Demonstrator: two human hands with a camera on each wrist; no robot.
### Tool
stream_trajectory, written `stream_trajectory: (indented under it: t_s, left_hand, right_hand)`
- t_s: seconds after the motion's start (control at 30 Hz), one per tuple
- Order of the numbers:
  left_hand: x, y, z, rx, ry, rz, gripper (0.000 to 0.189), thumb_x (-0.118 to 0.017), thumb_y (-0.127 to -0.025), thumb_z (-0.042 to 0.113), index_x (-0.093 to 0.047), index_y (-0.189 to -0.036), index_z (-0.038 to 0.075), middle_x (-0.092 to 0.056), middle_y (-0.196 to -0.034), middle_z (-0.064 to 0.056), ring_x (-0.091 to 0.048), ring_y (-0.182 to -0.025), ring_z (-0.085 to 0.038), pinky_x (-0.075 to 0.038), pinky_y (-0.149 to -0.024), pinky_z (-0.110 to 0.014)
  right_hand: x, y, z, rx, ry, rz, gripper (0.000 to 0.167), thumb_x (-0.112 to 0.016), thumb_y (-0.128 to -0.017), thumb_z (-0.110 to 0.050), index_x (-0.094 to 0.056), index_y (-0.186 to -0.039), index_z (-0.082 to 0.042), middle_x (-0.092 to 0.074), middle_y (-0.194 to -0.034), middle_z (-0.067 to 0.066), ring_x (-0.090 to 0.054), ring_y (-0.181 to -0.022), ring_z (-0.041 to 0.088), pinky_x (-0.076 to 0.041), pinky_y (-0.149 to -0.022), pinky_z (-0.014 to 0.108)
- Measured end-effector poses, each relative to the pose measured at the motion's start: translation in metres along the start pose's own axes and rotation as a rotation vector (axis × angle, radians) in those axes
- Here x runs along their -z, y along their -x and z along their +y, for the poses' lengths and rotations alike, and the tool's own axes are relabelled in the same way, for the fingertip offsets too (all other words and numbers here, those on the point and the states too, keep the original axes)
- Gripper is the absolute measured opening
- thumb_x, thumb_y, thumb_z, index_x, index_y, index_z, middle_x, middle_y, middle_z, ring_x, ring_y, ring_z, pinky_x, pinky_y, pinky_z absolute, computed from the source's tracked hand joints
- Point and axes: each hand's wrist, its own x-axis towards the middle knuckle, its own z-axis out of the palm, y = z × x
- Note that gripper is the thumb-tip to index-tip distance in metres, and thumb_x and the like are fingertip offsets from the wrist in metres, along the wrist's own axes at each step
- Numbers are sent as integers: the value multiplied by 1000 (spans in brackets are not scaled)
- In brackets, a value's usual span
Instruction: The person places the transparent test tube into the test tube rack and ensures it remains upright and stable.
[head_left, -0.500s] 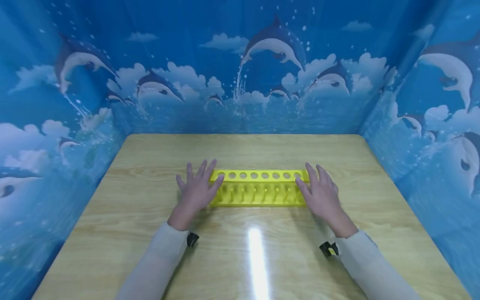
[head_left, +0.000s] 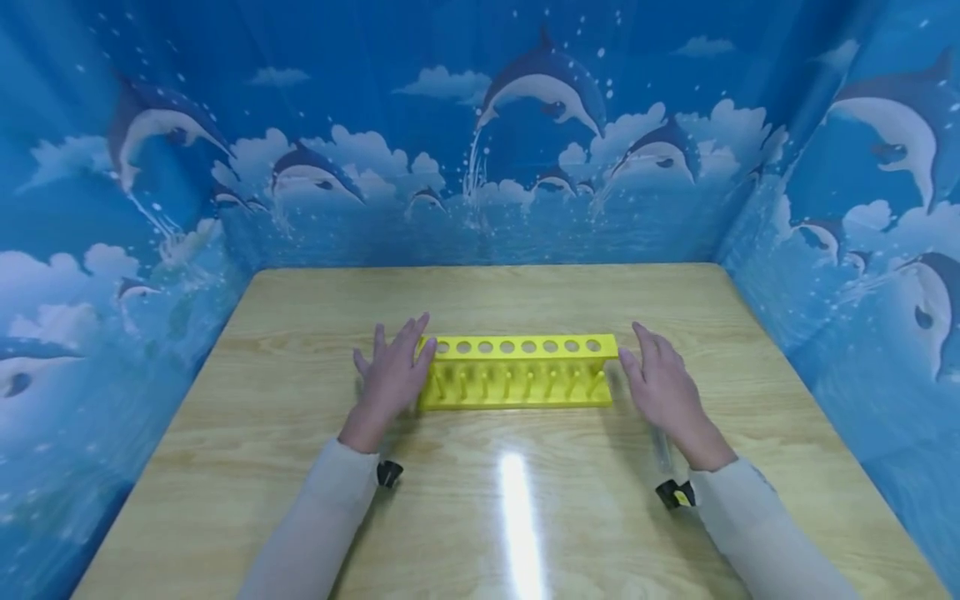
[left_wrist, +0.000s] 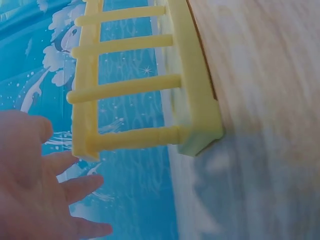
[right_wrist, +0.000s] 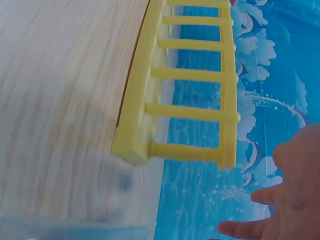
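A yellow test tube rack [head_left: 517,371] stands on the table, with a row of round holes along its top and a row of upright pegs below. My left hand [head_left: 388,379] is at the rack's left end, fingers spread and thumb overlapping the top corner in the head view. Just off the right end, my right hand [head_left: 663,392] has its fingers extended and holds nothing. Beneath the right wrist lies a clear tube [head_left: 663,450], partly hidden by the hand; the right wrist view catches a blurred length of the clear tube [right_wrist: 75,232] along its bottom edge.
The wood-grain table [head_left: 450,500] has a bright light reflection near its front. Blue dolphin-print curtains [head_left: 375,225] surround its back and sides. A small black clip [head_left: 388,473] hangs at the left cuff, and another black clip [head_left: 675,493] at the right.
My right hand has moved right, off the rack's end, uncovering its right corner and part of the clear tube. The left hand stays almost where it was.
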Motion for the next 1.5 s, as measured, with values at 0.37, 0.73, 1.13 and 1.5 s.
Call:
stream_trajectory:
  t_s: [0.37,0.73,1.13,1.5]
  left_hand:
    - [-4,-6,-10,19,86,34,50,-32,-105,47,-29,-153,34,-51,-144,-5,-17,-145,-39,0,-106,-73]
    - [-14,-6,-13,25,183,75,47,-35,-105,44,-39,-149,28,-48,-145,-11,-27,-142,-37,-3,-107,-72]
    - [-18,-9,-14,3,223,98,44,-38,-105,42,-42,-147,30,-48,-146,-10,-32,-140,-36,-5,-107,-72]
    - [-22,-12,-20,-60,261,121,44,-40,-104,42,-48,-144,25,-56,-138,-5,-42,-134,-33,-7,-106,-72]
  right_hand:
    - [9,-7,20,-124,20,-97,76,-42,-102,-44,-11,-153,4,-26,-144,41,-34,-124,58,-35,-91,71]
    - [9,-9,32,-226,82,-192,85,-55,-97,-43,-19,-145,16,-33,-135,45,-40,-117,58,-40,-91,65]
    - [6,-16,36,-315,75,-287,97,-60,-92,-51,-17,-145,19,-31,-136,45,-36,-121,59,-36,-97,65]
    - [-4,-21,42,-339,71,-330,93,-59,-93,-49,-22,-142,20,-32,-137,45,-38,-121,58,-38,-96,63]
